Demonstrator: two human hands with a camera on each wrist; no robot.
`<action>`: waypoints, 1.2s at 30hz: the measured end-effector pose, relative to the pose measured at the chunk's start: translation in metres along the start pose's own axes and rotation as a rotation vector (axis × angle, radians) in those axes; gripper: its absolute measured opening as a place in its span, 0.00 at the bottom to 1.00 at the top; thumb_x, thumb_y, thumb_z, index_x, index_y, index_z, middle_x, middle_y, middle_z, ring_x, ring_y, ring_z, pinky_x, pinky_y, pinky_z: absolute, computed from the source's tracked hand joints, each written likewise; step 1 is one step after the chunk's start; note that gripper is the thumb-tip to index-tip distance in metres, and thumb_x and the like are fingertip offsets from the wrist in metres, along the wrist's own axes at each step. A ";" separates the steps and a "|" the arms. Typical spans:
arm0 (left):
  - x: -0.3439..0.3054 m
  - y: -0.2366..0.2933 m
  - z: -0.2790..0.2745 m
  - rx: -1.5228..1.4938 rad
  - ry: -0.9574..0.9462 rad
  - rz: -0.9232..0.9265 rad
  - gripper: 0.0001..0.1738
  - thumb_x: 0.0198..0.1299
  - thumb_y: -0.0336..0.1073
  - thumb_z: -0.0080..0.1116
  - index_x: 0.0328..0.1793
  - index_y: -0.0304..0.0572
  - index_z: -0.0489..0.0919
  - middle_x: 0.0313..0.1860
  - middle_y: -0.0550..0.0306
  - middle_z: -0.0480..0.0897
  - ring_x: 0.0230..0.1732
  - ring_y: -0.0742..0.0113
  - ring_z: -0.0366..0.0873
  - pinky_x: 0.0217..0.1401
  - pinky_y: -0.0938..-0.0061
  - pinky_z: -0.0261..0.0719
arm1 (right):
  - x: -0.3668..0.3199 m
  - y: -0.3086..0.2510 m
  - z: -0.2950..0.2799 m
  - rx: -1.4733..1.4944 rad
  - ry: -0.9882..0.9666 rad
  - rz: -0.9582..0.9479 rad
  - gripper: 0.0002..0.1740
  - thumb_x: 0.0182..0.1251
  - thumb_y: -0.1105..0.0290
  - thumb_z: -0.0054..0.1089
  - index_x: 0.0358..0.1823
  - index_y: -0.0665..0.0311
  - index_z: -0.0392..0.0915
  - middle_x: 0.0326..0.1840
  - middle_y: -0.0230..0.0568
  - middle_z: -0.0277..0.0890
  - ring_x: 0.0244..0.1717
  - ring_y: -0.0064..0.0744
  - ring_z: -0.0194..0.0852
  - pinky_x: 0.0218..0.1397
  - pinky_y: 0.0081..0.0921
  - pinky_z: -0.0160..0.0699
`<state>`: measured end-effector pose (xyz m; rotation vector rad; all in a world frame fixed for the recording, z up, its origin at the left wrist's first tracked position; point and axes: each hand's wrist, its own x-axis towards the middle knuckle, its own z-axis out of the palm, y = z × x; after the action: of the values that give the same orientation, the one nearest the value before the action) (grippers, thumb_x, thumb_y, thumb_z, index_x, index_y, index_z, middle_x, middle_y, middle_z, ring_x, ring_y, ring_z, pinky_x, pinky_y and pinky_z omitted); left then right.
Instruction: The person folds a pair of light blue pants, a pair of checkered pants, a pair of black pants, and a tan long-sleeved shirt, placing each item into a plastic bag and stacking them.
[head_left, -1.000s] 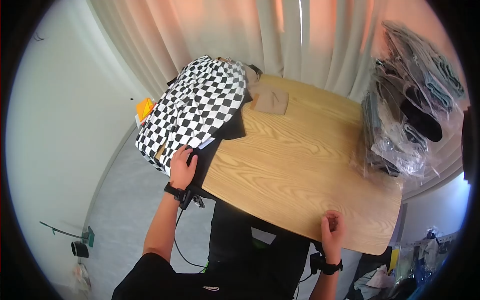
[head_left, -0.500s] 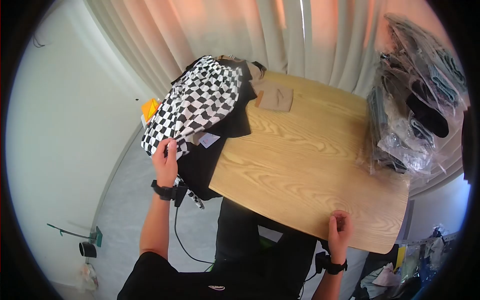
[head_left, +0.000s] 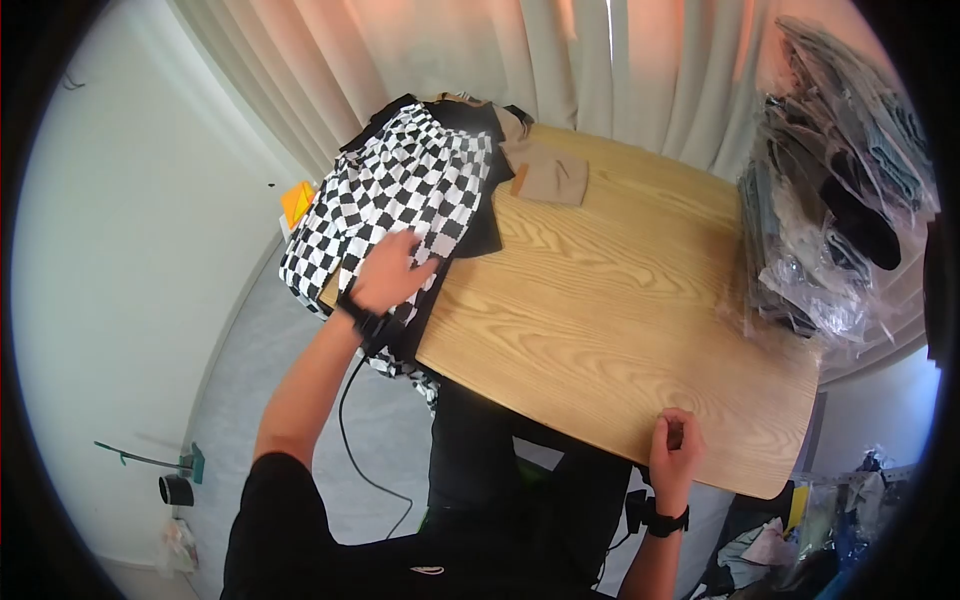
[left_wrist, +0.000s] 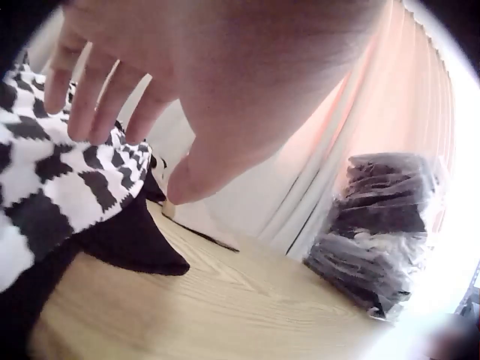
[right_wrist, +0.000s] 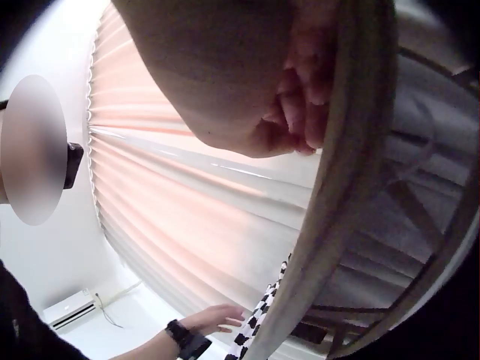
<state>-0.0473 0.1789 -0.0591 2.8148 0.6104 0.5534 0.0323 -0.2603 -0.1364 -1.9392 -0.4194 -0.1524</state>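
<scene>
A black-and-white checkered garment (head_left: 415, 180) lies spread over the left part of the wooden table (head_left: 600, 300), its near end hanging past the edge. My left hand (head_left: 390, 275) is over its lower part, a little blurred. In the left wrist view the fingers of my left hand (left_wrist: 120, 82) are spread and straight, grasping nothing, close above the checks. Black cloth (head_left: 482, 235) shows from under the garment, and beige folded cloth (head_left: 555, 178) lies beyond it. My right hand (head_left: 678, 445) rests at the table's near right edge, fingers loosely curled and holding nothing.
Stacked clothes in clear plastic bags (head_left: 800, 240) stand at the table's right side. Curtains (head_left: 660, 90) hang behind. Something orange (head_left: 297, 203) sits beside the table's left side. More bagged items (head_left: 850, 520) lie low at the right. A cable (head_left: 345, 440) runs from the left wrist.
My left hand lifted the garment's near edge, then let go and moved forward and right over it. The edge now lies over the black cloth and covers the white tag. The right hand stayed put.
</scene>
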 end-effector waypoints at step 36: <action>-0.099 0.307 0.135 -1.440 -1.662 0.647 0.06 0.49 0.30 0.57 0.31 0.35 0.79 0.25 0.64 0.77 0.29 0.80 0.70 0.30 0.79 0.67 | 0.039 -0.098 -0.068 -0.104 -0.451 -0.161 0.13 0.55 0.81 0.51 0.44 0.72 0.74 0.39 0.49 0.76 0.41 0.43 0.75 0.48 0.29 0.71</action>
<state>0.0325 -0.1546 -0.1282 1.1483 -0.7558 -0.9167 0.0391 -0.2799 -0.0131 -2.0387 -0.8810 0.1678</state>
